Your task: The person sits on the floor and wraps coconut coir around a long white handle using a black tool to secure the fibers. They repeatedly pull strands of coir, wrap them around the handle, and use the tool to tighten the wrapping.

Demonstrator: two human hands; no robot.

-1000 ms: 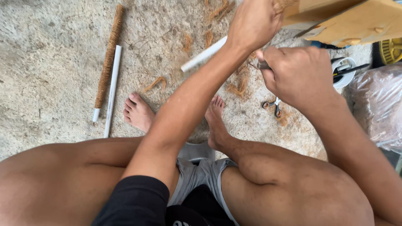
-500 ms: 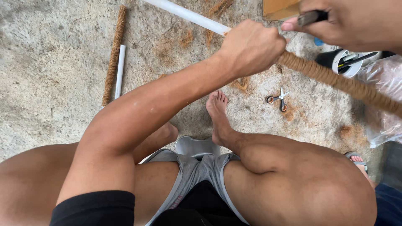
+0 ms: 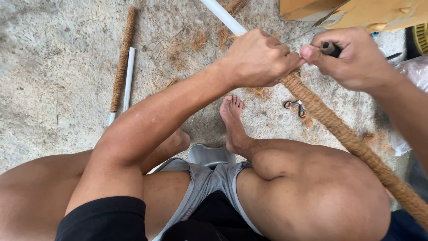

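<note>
1. Gripping the white pipe (image 3: 223,15) where its bare plastic meets the brown fibre wrapping, our left hand (image 3: 258,58) is closed into a full fist around it.
2. We hold a small dark-handled tool (image 3: 331,48) in our right hand (image 3: 356,56), fingers curled shut on it and the thumb pressed near its end, just beside the left fist.
3. We see the rope-wrapped length of the pipe (image 3: 347,134) running down from between the two hands, passing over our right knee (image 3: 312,192) towards the lower right edge.
4. We cannot tell what the tool's tip is doing, since the hands hide it.
5. We see a small pair of scissors (image 3: 295,107) on the concrete floor (image 3: 53,67), just beyond our bare right foot (image 3: 234,118).
6. We note a second wrapped stick (image 3: 122,58) and a bare white pipe (image 3: 128,78) lying side by side on the floor to the left, well apart from the hands.
7. We see loose brown fibre tufts (image 3: 198,40) scattered near the top, and a wooden box (image 3: 356,13) at the upper right.
</note>
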